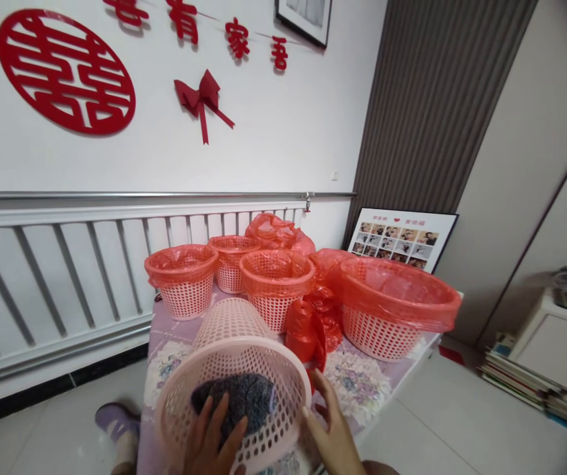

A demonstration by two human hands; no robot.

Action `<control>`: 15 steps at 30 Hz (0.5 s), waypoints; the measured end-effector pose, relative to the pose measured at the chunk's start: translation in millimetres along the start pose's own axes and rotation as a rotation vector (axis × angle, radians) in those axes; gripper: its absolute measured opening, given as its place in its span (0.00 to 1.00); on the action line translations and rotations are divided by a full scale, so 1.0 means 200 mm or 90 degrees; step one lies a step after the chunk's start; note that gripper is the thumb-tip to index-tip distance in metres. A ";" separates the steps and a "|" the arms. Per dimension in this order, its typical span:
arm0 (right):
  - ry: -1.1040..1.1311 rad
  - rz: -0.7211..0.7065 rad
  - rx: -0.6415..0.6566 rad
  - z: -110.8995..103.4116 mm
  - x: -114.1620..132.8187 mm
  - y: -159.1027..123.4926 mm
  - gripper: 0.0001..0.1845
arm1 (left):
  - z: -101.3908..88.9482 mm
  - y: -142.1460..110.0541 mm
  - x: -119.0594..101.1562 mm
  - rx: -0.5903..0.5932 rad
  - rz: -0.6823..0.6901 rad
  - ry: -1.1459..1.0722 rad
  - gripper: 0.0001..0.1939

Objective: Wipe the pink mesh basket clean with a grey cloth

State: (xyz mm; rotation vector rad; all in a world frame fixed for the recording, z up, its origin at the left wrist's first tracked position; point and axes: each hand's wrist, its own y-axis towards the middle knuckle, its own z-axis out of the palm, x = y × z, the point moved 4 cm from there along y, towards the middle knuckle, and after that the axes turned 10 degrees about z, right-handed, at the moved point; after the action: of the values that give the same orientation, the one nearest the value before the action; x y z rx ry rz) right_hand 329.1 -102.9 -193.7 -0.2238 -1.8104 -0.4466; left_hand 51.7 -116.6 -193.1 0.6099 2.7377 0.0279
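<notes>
A pale pink plastic mesh basket (233, 344) lies tipped on the table, its round mouth facing me. Inside it, a dark grey speckled cloth (252, 396) rests against the mesh. My left hand (214, 439) reaches into the mouth, its fingers bent over the cloth; the palm side is hidden. At the right of the rim, my right hand (330, 422) holds the basket, thumb on the edge and fingers along the outside. Just behind that hand stands a roll of red plastic bags (301, 333).
Red-lined mesh baskets stand behind: one at left (187, 300), a small one (230, 277), a middle one (268, 307) and a wide one (382, 336). Crumpled red bags (270, 231) lie at the back. A radiator (90, 270) lines the wall. A person's shoe (115, 419) shows at lower left.
</notes>
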 end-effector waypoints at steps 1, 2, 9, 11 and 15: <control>0.014 0.006 0.050 0.06 -0.02 0.02 0.36 | -0.03 0.06 -0.06 0.084 -0.017 0.021 0.33; 0.021 0.012 0.094 0.12 -0.05 0.03 0.37 | -0.07 0.13 -0.10 0.122 -0.051 0.036 0.37; 0.072 -0.052 0.074 0.21 -0.15 -0.02 0.33 | 0.06 0.41 -0.01 0.215 -0.046 0.025 0.41; 0.021 -0.108 0.064 0.14 0.01 0.02 0.33 | 0.14 0.43 0.03 0.197 -0.028 0.022 0.38; -0.097 -0.327 0.160 0.09 0.61 0.15 0.34 | 0.19 0.45 0.02 0.174 -0.035 0.040 0.37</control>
State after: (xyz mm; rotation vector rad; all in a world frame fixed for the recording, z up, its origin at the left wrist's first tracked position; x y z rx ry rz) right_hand 289.7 -76.7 -74.7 0.4012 -2.0497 -0.5616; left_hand 97.8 -36.1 -221.8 0.6139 2.8410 -0.3519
